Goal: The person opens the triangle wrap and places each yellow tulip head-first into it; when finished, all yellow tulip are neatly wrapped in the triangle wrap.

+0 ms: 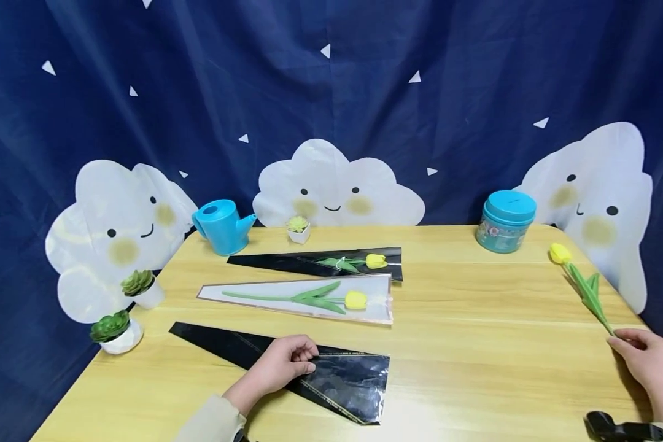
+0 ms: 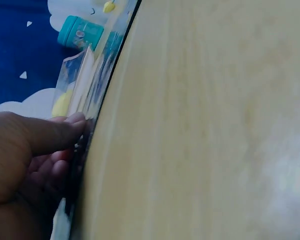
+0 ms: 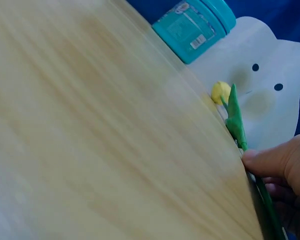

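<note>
Left hand (image 1: pixel 284 362): fingers curled, thumb and fingertips pinching the near sleeve (image 1: pixel 349 377), black, at near centre-left.
Right hand (image 1: pixel 654 365): thumb and fingers closed on the stem of the loose tulip (image 1: pixel 590 297), at the table's (image 1: pixel 475 356) right side.
Progress: white sleeve (image 1: pixel 271 288) and far sleeve (image 1: pixel 287 263), each with a tulip, seem done; the near one appears left to fill.
Count: three sleeves, three tulips, three succulents (image 1: pixel 298 224), one watering can (image 1: pixel 223 228), one tub (image 1: pixel 506 228).

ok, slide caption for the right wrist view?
Right hand pinches a yellow tulip by its stem; a teal lidded tub stands beyond.
</note>
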A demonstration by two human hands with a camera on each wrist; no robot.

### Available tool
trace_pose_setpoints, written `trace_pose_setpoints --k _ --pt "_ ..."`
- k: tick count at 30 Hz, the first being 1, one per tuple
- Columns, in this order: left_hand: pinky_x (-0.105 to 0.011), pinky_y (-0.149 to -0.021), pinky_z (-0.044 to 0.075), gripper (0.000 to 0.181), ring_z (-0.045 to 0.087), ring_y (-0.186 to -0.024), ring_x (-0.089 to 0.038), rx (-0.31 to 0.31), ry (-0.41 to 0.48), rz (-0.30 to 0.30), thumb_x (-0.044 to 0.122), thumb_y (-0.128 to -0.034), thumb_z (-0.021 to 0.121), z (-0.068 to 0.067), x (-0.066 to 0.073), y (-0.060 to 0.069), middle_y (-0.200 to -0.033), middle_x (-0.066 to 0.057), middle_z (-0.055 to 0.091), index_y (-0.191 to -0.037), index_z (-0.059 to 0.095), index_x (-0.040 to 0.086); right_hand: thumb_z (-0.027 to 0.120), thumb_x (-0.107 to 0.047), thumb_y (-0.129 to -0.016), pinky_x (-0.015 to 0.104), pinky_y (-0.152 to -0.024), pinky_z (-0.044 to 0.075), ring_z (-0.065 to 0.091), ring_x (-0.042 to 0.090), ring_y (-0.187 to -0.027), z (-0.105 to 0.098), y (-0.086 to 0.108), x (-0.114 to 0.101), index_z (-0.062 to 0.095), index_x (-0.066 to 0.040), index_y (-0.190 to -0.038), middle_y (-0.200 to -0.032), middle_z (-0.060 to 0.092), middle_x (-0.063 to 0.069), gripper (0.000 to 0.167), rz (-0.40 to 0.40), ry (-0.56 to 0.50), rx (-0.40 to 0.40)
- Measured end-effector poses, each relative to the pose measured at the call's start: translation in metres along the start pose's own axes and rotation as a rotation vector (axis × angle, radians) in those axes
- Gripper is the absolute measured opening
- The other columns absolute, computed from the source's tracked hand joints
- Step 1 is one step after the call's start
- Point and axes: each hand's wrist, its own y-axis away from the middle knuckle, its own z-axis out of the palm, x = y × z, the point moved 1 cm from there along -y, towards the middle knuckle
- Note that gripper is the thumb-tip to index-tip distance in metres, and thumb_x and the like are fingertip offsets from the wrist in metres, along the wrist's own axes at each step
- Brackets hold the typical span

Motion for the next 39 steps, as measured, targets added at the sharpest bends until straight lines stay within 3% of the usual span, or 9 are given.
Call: trace_pose_setpoints --k 1,4,12,23,29,32,35,39 --pt "-0.021 -0.062 0.045 0.012 0.049 -0.066 -0.003 0.011 0.004 -0.002 0.005 -0.0797 0.07 0.0 -0.002 0.0 -0.076 0.003 0.056 -0.089 0.063 0.009 0.058 -0.005 -0.085 0.032 -0.066 0.038 0.05 0.013 -0.06 0.001 -0.001 -0.003 0.054 0.018 -0.097 -0.06 0.055 0.005 0.026 0.018 0.046 -0.019" --pt "-0.021 -0.061 0.045 0.011 0.05 -0.064 -0.002 0.034 0.015 0.0 0.006 -0.0802 0.069 0.0 -0.003 0.0 -0.074 0.002 0.057 -0.088 0.063 0.01 0.056 -0.007 -0.088 0.05 -0.077 0.032 0.05 0.042 -0.079 0.001 -0.003 -0.01 0.052 0.016 -0.098 -0.083 0.055 0.03 0.026 0.049 0.13 -0.081" --pt "-0.023 -0.06 0.046 0.006 0.051 -0.064 -0.004 0.048 -0.013 -0.004 0.006 -0.0827 0.067 -0.005 -0.001 -0.007 -0.073 0.002 0.058 -0.086 0.064 0.01 0.058 -0.01 -0.087 0.056 -0.083 0.03 0.046 0.051 -0.093 -0.001 -0.005 -0.016 0.054 0.014 -0.096 -0.097 0.055 0.034 0.026 0.064 0.227 -0.157" --pt "-0.024 -0.061 0.043 0.01 0.048 -0.063 -0.006 0.029 -0.047 -0.009 0.002 -0.0877 0.059 -0.008 -0.007 -0.023 -0.072 0.003 0.054 -0.085 0.06 0.011 0.057 -0.015 -0.085 0.054 -0.078 0.034 0.047 0.048 -0.089 -0.002 -0.007 -0.017 0.056 0.009 -0.089 -0.094 0.053 0.033 0.024 0.106 0.241 -0.197" --pt "-0.024 -0.062 0.04 0.011 0.043 -0.063 -0.006 0.07 -0.093 0.022 0.002 -0.0891 0.057 -0.008 -0.011 -0.029 -0.071 0.005 0.048 -0.085 0.056 0.012 0.059 -0.016 -0.077 0.049 -0.068 0.037 0.053 0.042 -0.074 -0.003 -0.006 -0.02 0.06 0.0 -0.071 -0.077 0.058 0.025 0.017 0.053 0.231 -0.201" --pt "-0.024 -0.065 0.038 0.01 0.043 -0.065 -0.006 0.078 -0.094 0.03 0.005 -0.0901 0.057 -0.007 -0.013 -0.032 -0.072 0.006 0.047 -0.086 0.055 0.014 0.059 -0.017 -0.077 0.043 -0.064 0.038 0.054 0.034 -0.068 -0.005 -0.003 -0.021 0.061 -0.001 -0.069 -0.074 0.059 0.021 0.018 0.046 0.207 -0.222" --pt "-0.025 -0.067 0.038 0.009 0.044 -0.067 -0.007 0.084 -0.091 0.032 0.007 -0.0907 0.056 -0.006 -0.013 -0.033 -0.073 0.006 0.049 -0.086 0.055 0.014 0.059 -0.02 -0.079 0.033 -0.057 0.038 0.05 0.021 -0.06 -0.005 0.0 -0.019 0.063 0.0 -0.072 -0.065 0.057 0.013 0.022 0.083 0.126 -0.239" --pt "-0.025 -0.066 0.038 0.006 0.044 -0.066 -0.008 0.09 -0.092 0.032 0.008 -0.0911 0.056 -0.005 -0.014 -0.033 -0.075 0.005 0.051 -0.087 0.057 0.012 0.053 -0.022 -0.086 0.025 -0.052 0.04 0.045 0.01 -0.056 0.002 0.001 -0.01 0.064 0.003 -0.077 -0.06 0.051 -0.002 0.029 0.207 -0.109 -0.283"
